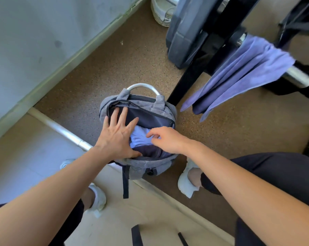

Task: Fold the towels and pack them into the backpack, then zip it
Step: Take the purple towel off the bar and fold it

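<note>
My left hand (117,134) lies spread flat on the dark lining of the open grey backpack (165,110) on the floor. My right hand (165,139), fingers curled, touches the light blue towel (139,136) inside. A purple towel (238,75) hangs on the metal bar (299,78) nearby.

Grey backpack (165,110) upright on floor, unzipped; pale towel (139,137) inside; purple towel (242,71) draped over bar.

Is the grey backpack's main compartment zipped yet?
Open, not zipped: the grey fabric backpack gapes wide, with a pale blue towel visible inside.
</note>
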Action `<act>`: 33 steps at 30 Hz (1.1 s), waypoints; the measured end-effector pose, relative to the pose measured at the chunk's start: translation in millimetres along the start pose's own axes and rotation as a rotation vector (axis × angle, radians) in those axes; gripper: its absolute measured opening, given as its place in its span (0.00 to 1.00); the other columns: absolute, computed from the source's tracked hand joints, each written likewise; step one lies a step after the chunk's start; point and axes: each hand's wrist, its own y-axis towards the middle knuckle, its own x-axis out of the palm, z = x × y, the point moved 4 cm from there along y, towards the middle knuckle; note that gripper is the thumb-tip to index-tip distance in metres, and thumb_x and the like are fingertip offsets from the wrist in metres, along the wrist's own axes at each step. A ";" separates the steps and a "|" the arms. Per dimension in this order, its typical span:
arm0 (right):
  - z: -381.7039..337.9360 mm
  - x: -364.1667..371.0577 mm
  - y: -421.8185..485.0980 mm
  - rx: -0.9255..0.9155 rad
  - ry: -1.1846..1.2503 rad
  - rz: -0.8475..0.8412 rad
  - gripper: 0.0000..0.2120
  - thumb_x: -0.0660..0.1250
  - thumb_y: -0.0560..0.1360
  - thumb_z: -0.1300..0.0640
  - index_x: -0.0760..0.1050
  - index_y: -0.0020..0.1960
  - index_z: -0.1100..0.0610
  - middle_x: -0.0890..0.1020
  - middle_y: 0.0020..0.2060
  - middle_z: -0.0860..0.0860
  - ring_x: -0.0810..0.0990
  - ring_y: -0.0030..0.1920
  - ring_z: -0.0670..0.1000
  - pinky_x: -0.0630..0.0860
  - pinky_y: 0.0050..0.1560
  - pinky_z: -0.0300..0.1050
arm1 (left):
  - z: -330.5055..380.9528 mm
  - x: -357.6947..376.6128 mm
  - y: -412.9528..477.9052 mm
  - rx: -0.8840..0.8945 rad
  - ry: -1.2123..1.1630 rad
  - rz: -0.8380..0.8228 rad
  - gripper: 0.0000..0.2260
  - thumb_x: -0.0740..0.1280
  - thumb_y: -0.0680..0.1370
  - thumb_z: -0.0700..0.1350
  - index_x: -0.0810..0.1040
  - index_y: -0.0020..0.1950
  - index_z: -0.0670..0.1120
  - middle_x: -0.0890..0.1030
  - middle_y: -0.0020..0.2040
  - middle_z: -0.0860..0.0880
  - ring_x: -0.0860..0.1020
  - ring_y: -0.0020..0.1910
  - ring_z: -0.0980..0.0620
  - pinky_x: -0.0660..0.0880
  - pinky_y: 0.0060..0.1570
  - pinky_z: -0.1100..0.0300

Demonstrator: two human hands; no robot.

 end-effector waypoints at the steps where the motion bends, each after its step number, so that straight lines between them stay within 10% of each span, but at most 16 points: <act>1: -0.7 -10.3 -11.7 -0.016 -0.006 0.010 0.17 0.59 0.82 0.56 0.75 0.69 0.48 0.81 0.57 0.48 0.80 0.56 0.51 0.76 0.55 0.49 | 0.1 -1.8 -0.3 -0.002 -0.015 0.031 0.52 0.66 0.60 0.76 0.63 0.80 0.53 0.51 0.83 0.39 0.50 0.81 0.32 0.57 0.76 0.33; 6: 14.4 -77.0 -74.8 -0.023 0.041 0.279 0.11 0.63 0.82 0.57 0.80 0.61 0.50 0.82 0.50 0.46 0.81 0.50 0.47 0.76 0.54 0.46 | 4.1 -16.7 0.9 -0.064 -0.211 0.199 0.27 0.67 0.68 0.63 0.85 0.60 0.49 0.77 0.71 0.42 0.69 0.73 0.33 0.72 0.67 0.39; 10: 36.8 -129.0 -114.2 0.049 0.637 0.899 0.02 0.67 0.78 0.61 0.77 0.50 0.59 0.80 0.39 0.50 0.82 0.41 0.53 0.80 0.47 0.54 | 26.3 -28.9 -4.2 -0.078 -0.422 0.304 0.16 0.70 0.71 0.56 0.86 0.53 0.50 0.83 0.61 0.49 0.76 0.66 0.41 0.74 0.61 0.48; 14: 62.0 -155.8 -124.3 0.076 1.191 1.263 0.19 0.71 0.76 0.63 0.65 0.62 0.63 0.73 0.43 0.53 0.76 0.37 0.52 0.77 0.38 0.46 | 65.9 -42.0 -9.7 -0.049 -0.644 0.298 0.07 0.75 0.75 0.49 0.86 0.52 0.52 0.82 0.56 0.57 0.78 0.60 0.50 0.70 0.61 0.56; 21: 84.9 -184.7 -103.6 0.124 1.451 1.126 0.08 0.67 0.81 0.54 0.74 0.44 0.54 0.76 0.35 0.48 0.76 0.34 0.50 0.75 0.32 0.41 | 146.4 -65.6 7.0 -0.099 -0.954 0.085 0.07 0.74 0.76 0.50 0.84 0.53 0.57 0.86 0.46 0.54 0.81 0.40 0.64 0.76 0.49 0.58; 33: 28.6 -130.0 -151.9 -0.155 0.827 0.872 0.14 0.69 0.78 0.56 0.77 0.37 0.64 0.79 0.31 0.59 0.76 0.35 0.53 0.76 0.41 0.56 | 167.6 -92.6 -13.2 -0.008 -1.069 0.154 0.36 0.78 0.74 0.48 0.65 0.78 0.52 0.77 0.70 0.49 0.77 0.67 0.50 0.77 0.64 0.49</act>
